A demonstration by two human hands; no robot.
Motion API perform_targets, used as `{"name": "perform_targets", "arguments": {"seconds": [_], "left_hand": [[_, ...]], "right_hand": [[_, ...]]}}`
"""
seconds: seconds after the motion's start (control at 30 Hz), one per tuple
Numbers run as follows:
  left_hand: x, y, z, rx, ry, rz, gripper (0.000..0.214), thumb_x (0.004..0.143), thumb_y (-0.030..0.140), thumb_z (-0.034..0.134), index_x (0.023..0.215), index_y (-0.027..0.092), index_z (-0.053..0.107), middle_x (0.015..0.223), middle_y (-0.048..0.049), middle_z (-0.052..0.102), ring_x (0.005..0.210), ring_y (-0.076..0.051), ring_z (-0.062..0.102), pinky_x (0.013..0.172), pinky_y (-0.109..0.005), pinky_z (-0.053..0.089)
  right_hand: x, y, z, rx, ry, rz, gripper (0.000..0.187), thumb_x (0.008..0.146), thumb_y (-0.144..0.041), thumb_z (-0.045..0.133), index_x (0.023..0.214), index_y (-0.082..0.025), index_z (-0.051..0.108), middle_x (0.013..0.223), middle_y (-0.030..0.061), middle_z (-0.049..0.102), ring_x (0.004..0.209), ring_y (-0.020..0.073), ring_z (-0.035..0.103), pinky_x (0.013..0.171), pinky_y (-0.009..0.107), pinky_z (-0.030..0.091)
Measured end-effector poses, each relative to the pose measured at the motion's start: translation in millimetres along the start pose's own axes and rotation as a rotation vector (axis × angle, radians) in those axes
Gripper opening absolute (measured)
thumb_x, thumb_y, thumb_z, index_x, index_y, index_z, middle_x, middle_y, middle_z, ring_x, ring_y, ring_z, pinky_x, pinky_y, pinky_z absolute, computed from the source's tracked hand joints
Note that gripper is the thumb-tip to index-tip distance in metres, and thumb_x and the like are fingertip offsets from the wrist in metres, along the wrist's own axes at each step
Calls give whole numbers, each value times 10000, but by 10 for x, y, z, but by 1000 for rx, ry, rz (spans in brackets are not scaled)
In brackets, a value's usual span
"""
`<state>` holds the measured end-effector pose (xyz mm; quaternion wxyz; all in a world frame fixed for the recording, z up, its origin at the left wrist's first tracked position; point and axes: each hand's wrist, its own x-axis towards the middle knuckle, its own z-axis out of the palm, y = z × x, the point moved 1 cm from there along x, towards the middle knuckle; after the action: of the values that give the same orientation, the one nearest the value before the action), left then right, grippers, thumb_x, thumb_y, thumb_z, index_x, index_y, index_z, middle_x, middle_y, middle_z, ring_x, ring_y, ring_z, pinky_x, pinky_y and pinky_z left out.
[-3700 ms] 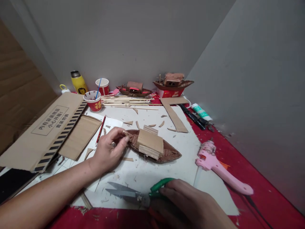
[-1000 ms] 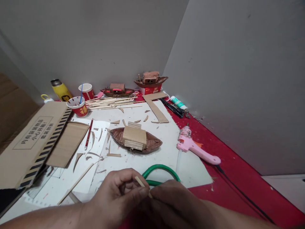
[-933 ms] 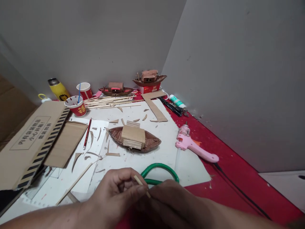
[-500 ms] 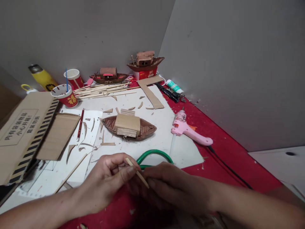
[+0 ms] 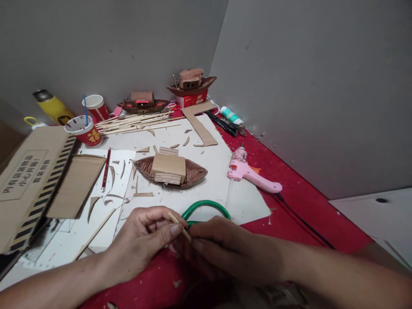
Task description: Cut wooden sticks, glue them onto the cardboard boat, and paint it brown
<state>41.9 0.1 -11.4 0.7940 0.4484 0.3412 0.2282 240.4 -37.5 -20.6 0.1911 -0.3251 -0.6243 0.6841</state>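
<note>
My left hand (image 5: 144,240) is closed, pinching a short thin wooden stick (image 5: 176,222) between thumb and fingers near the table's front edge. My right hand (image 5: 222,249) touches it from the right, curled around green-handled scissors; their green loop (image 5: 206,205) arches above my knuckles and the blades are hidden. Beyond the hands, a brown cardboard boat hull (image 5: 196,174) with a tan cardboard block cabin (image 5: 169,165) lies on white paper (image 5: 206,150).
A pink glue gun (image 5: 251,174) with its cord lies to the right on red cloth. At left are a cardboard box flap (image 5: 28,176), a pencil (image 5: 105,169) and scraps. At the back stand two paper cups (image 5: 83,131), a yellow bottle (image 5: 53,107), bamboo sticks (image 5: 138,122) and two finished boats (image 5: 143,101).
My left hand has left the boat hull and come to the front edge with a short stick. My right hand lifted the scissors off the paper and met it.
</note>
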Motion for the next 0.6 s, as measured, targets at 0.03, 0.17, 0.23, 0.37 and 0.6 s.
{"name": "perform_targets", "arguments": {"seconds": [0.03, 0.17, 0.23, 0.37, 0.6], "left_hand": [[-3, 4, 3, -1, -3, 2, 177, 858, 335, 766, 862, 158, 754, 718, -7, 743, 637, -92, 665, 628, -167, 513], [-16, 34, 12, 41, 1, 54, 183, 898, 336, 722, 896, 154, 736, 771, -25, 745, 697, -109, 663, 689, -201, 528], [-20, 53, 11, 42, 33, 109, 214, 919, 360, 694, 891, 149, 716, 834, -49, 766, 752, -123, 683, 730, -218, 535], [-19, 69, 2, -44, 79, 152, 307, 894, 448, 706, 844, 158, 619, 803, -59, 781, 670, -131, 711, 656, -227, 549], [-39, 46, 14, -96, 122, 194, 386, 873, 531, 696, 897, 166, 571, 687, -15, 722, 546, -122, 697, 559, -211, 534]], "right_hand": [[-2, -17, -3, -10, -4, -4, 451, 1028, -535, 340, 823, -166, 498, 679, 23, 555, 534, 85, 455, 476, 189, 359], [-4, -85, -17, -67, 38, -52, 429, 1040, -483, 319, 742, -197, 434, 640, -1, 512, 542, 90, 440, 499, 206, 354], [-3, -94, -19, -166, 109, -119, 405, 1048, -413, 327, 713, -204, 420, 619, -24, 466, 545, 90, 405, 517, 213, 352], [9, -2, 7, -433, 254, -272, 342, 1054, -310, 320, 842, -185, 556, 668, -7, 542, 600, 108, 475, 592, 238, 394], [52, 207, -14, -907, 412, -216, 155, 950, -182, 476, 875, -201, 610, 830, 49, 677, 750, 171, 601, 679, 284, 442]]}}
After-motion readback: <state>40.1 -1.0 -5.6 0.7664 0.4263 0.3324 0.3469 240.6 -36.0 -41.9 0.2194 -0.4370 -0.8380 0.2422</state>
